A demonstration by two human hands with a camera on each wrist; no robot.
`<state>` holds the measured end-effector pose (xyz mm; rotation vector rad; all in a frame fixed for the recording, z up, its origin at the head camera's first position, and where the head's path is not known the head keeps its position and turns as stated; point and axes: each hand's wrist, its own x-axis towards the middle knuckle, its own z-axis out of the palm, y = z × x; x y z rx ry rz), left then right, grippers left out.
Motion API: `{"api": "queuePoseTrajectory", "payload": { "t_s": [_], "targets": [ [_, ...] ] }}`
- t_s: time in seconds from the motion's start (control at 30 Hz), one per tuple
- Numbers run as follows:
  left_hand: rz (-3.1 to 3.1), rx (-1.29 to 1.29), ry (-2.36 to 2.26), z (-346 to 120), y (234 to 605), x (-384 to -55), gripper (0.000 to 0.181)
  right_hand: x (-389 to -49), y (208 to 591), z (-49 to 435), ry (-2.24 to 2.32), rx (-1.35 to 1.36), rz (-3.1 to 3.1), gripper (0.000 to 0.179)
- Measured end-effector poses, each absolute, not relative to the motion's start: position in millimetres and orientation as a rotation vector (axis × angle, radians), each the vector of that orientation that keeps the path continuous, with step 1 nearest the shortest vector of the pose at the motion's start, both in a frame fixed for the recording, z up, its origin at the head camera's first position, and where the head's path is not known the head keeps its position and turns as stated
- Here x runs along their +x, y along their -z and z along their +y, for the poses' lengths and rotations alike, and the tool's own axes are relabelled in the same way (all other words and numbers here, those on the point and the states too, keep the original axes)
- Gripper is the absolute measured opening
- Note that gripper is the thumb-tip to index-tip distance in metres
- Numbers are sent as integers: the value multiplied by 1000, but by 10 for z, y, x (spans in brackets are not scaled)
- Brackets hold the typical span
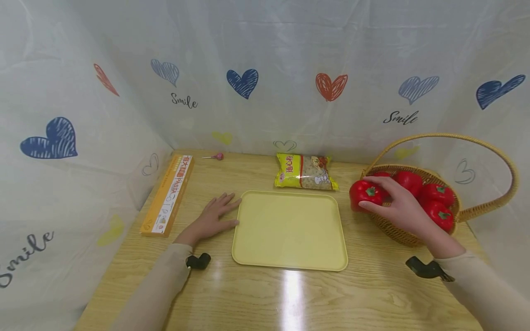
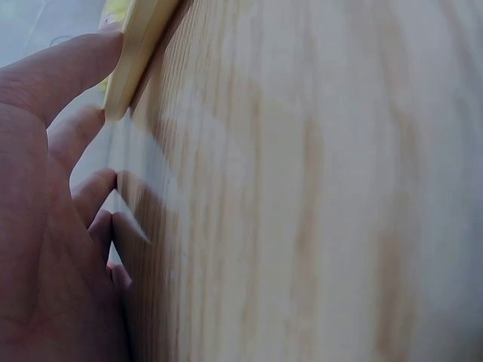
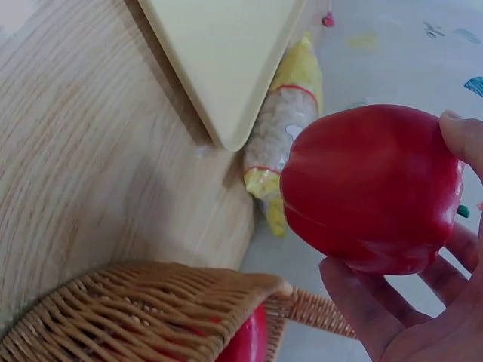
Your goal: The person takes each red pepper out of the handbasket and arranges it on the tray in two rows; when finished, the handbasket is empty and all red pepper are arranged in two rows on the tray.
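Note:
My right hand (image 1: pixel 399 207) grips a red bell pepper (image 1: pixel 366 195) between thumb and fingers, at the left rim of a wicker basket (image 1: pixel 393 230). In the right wrist view the held pepper (image 3: pixel 373 188) is raised beside the basket's woven wall (image 3: pixel 151 309). Several more red peppers (image 1: pixel 436 195) lie inside the basket. My left hand (image 1: pixel 213 217) rests with spread fingers on the table at the left edge of a pale yellow tray (image 1: pixel 290 230). Its thumb and index fingertip touch the tray's rim (image 2: pixel 136 60) in the left wrist view. Nothing lies on the tray.
Behind the tray lies a yellow and clear food packet (image 1: pixel 306 172). An orange and white pasta box (image 1: pixel 167 195) lies along the table's left side, with a lollipop (image 1: pixel 218 156) near the back edge. The basket's tall handle (image 1: pixel 511 170) arches at the right. Printed curtains (image 1: pixel 269 46) enclose the table.

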<state>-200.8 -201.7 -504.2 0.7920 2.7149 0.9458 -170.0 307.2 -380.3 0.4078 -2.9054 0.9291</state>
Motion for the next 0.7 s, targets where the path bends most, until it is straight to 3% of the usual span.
{"api": "queuePoseTrajectory", "payload": {
  "t_s": [0.7],
  "targets": [
    [2717,804,-948,-2023,5071,-2026,71,-1752,4039,2731,-979,522,-2866,67]
  ]
}}
